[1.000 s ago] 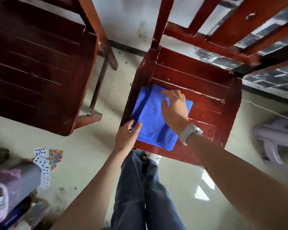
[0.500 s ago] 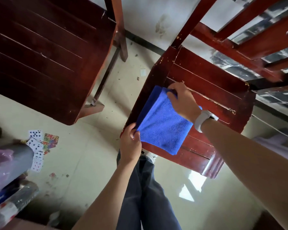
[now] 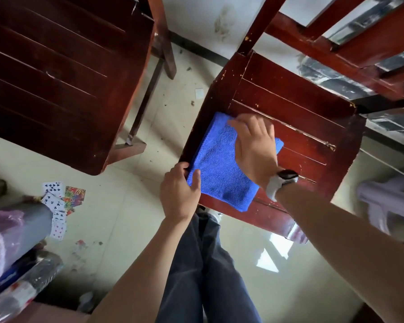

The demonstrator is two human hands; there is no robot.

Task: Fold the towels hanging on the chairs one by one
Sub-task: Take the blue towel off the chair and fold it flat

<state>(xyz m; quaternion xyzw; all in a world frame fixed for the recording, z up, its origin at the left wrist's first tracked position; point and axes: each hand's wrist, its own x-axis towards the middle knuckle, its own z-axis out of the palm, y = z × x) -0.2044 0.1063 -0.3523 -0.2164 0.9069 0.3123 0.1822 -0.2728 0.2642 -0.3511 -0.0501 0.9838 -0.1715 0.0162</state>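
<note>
Since half a second ago the right hand has been laid flat, fingers spread, on the folded blue towel on the red chair seat, its near-left corner pinched by the left hand; smoothing outward is best done with edges kept aligned.

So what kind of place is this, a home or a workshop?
Most likely a lived-in home room: two red wooden chairs on a tiled floor, playing cards scattered on it, and a folded blue towel on one seat.

A room in a home: wooden chairs, a tiled floor and playing cards lying on it.
</note>
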